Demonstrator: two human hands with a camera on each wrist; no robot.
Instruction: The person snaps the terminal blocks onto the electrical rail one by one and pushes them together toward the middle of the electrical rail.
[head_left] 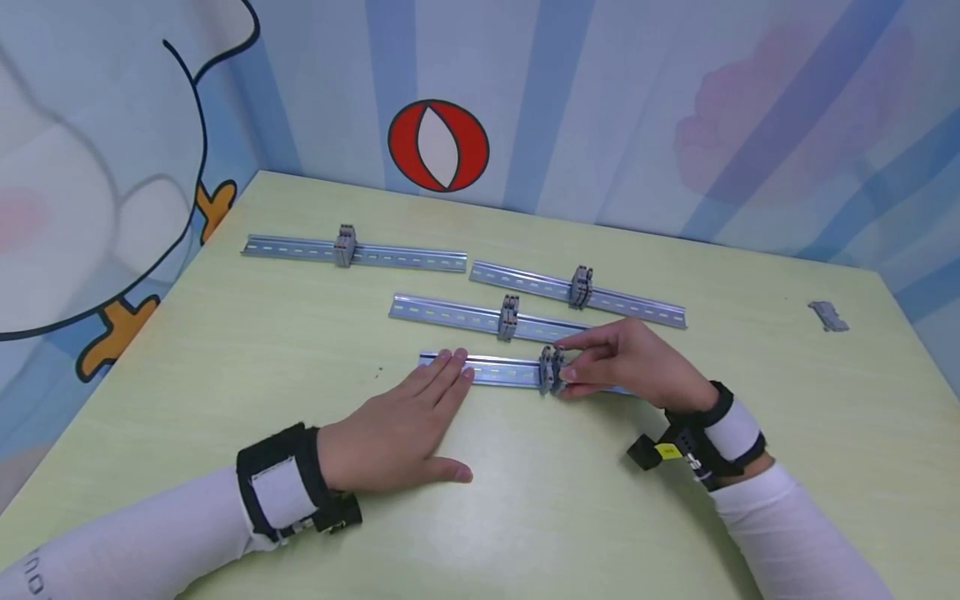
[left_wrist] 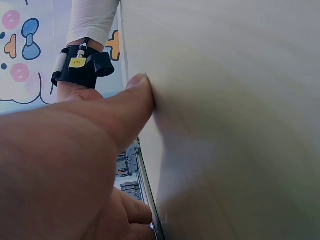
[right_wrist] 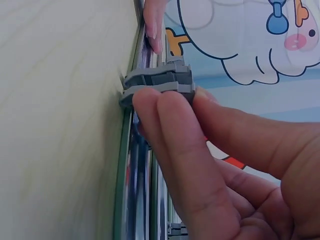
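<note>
The nearest slotted metal DIN rail [head_left: 504, 372] lies on the table, with a grey terminal block [head_left: 547, 371] standing on it. Close against that one is a second grey terminal block [head_left: 558, 367], which my right hand [head_left: 628, 364] pinches between thumb and fingers. In the right wrist view the pinched terminal block [right_wrist: 165, 89] sits across the rail [right_wrist: 131, 175], side by side with the other one. My left hand [head_left: 397, 429] lies with straight fingers over the rail's left end, thumb spread towards me on the table.
Behind it lie three more DIN rails, at middle [head_left: 442, 312], back right [head_left: 637, 307] and back left [head_left: 408, 257], each bearing grey terminal blocks. A loose grey piece [head_left: 828, 316] rests at the far right. Patterned walls [head_left: 600, 108] border the table [head_left: 525, 517].
</note>
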